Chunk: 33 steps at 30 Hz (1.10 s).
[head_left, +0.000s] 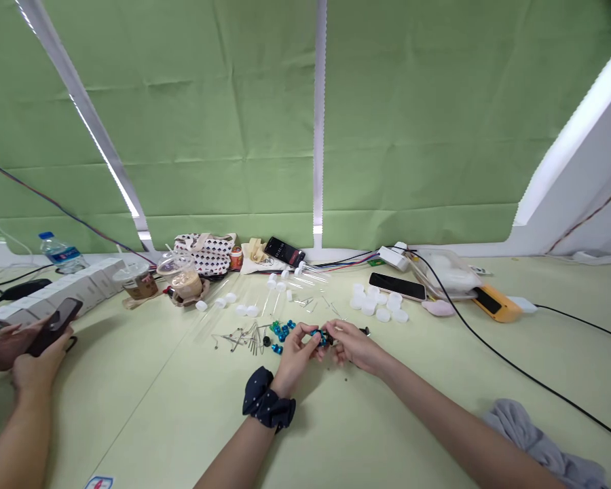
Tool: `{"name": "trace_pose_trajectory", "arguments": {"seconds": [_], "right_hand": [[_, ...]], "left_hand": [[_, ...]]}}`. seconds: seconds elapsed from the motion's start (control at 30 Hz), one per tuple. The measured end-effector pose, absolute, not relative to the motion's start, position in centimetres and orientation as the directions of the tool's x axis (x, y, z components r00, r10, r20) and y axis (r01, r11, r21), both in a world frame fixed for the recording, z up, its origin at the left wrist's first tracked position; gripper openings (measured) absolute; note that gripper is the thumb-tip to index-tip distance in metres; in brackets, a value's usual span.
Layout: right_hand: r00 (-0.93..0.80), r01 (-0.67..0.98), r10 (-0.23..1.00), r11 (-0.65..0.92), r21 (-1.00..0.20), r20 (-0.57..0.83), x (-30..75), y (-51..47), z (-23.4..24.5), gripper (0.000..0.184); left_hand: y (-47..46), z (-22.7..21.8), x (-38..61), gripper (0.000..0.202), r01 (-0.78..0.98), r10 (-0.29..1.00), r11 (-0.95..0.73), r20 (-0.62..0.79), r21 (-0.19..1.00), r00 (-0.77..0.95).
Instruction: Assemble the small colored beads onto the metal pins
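In the head view my left hand point(299, 352), with a dark dotted scrunchie point(268, 401) round its wrist, pinches a small shiny blue metal part point(320, 335) above the table. Fingertips of my right hand point(355, 346) meet it from the other side; they are closed, and what they grip is mostly hidden. More blue metal parts point(283, 331) lie in a loose group left of my hands, with a few green ones point(275, 326) among them. Beside these are several thin metal hex keys or rods point(244, 338). A black piece point(365, 331) shows just behind my right hand.
White caps point(381, 302) and clear tubes point(218, 302) lie behind my hands, near a phone point(397, 286). A black cable point(489, 345) crosses the right side by a grey cloth point(540, 441). Drinks cups point(184, 277) stand left. Another person's hands hold a phone point(56, 326).
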State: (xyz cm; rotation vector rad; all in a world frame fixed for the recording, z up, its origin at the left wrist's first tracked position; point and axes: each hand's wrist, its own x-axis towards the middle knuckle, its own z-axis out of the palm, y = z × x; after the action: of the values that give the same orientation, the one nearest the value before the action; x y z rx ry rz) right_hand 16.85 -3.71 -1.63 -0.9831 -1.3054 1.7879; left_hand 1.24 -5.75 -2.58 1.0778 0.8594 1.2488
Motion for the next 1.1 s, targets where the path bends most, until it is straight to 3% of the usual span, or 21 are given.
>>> {"name": "trace_pose_trajectory", "arguments": {"seconds": [0.17, 0.3, 0.47, 0.6, 0.77, 0.9, 1.03, 1.1], "right_hand": [[-0.397, -0.142, 0.917, -0.108, -0.984, -0.043, 16.85, -3.60, -1.82, 0.047], [-0.446, -0.095, 0.879, -0.232, -0.968, -0.167, 16.72, -3.63, -1.80, 0.040], [-0.377, -0.165, 0.925, -0.115, -0.979, -0.045, 16.60, -3.66, -1.87, 0.044], [-0.426, -0.107, 0.886, -0.248, -0.963, -0.181, 16.61, -3.61, -2.07, 0.039], [-0.414, -0.184, 0.907, -0.170, -0.968, -0.080, 16.62, -3.62, -2.04, 0.042], [-0.443, -0.123, 0.867, -0.312, -0.942, -0.229, 16.46, -3.66, -1.93, 0.039], [-0.397, -0.222, 0.914, -0.186, -0.957, -0.086, 16.30, -3.66, -1.78, 0.040], [-0.406, -0.257, 0.910, -0.199, -0.946, -0.082, 16.25, -3.66, -1.76, 0.041]], "left_hand": [[-5.68, -2.67, 1.19, 0.033, -0.289, 0.990, 0.000, 0.041, 0.957, 0.136], [-5.65, -2.74, 1.16, 0.032, -0.276, 0.985, -0.011, 0.057, 0.961, 0.161], [-5.76, -2.76, 1.21, 0.032, -0.278, 0.986, -0.026, 0.069, 0.960, 0.149], [-5.81, -2.76, 1.24, 0.032, -0.279, 0.989, -0.026, 0.066, 0.960, 0.134], [-5.77, -2.71, 1.23, 0.032, -0.294, 0.988, -0.013, 0.057, 0.956, 0.144], [-5.81, -2.63, 1.30, 0.032, -0.288, 0.989, -0.012, 0.054, 0.958, 0.137], [-5.77, -2.56, 1.26, 0.033, -0.310, 0.991, -0.004, 0.044, 0.951, 0.124], [-5.73, -2.61, 1.22, 0.032, -0.321, 0.990, -0.006, 0.052, 0.947, 0.133]]}}
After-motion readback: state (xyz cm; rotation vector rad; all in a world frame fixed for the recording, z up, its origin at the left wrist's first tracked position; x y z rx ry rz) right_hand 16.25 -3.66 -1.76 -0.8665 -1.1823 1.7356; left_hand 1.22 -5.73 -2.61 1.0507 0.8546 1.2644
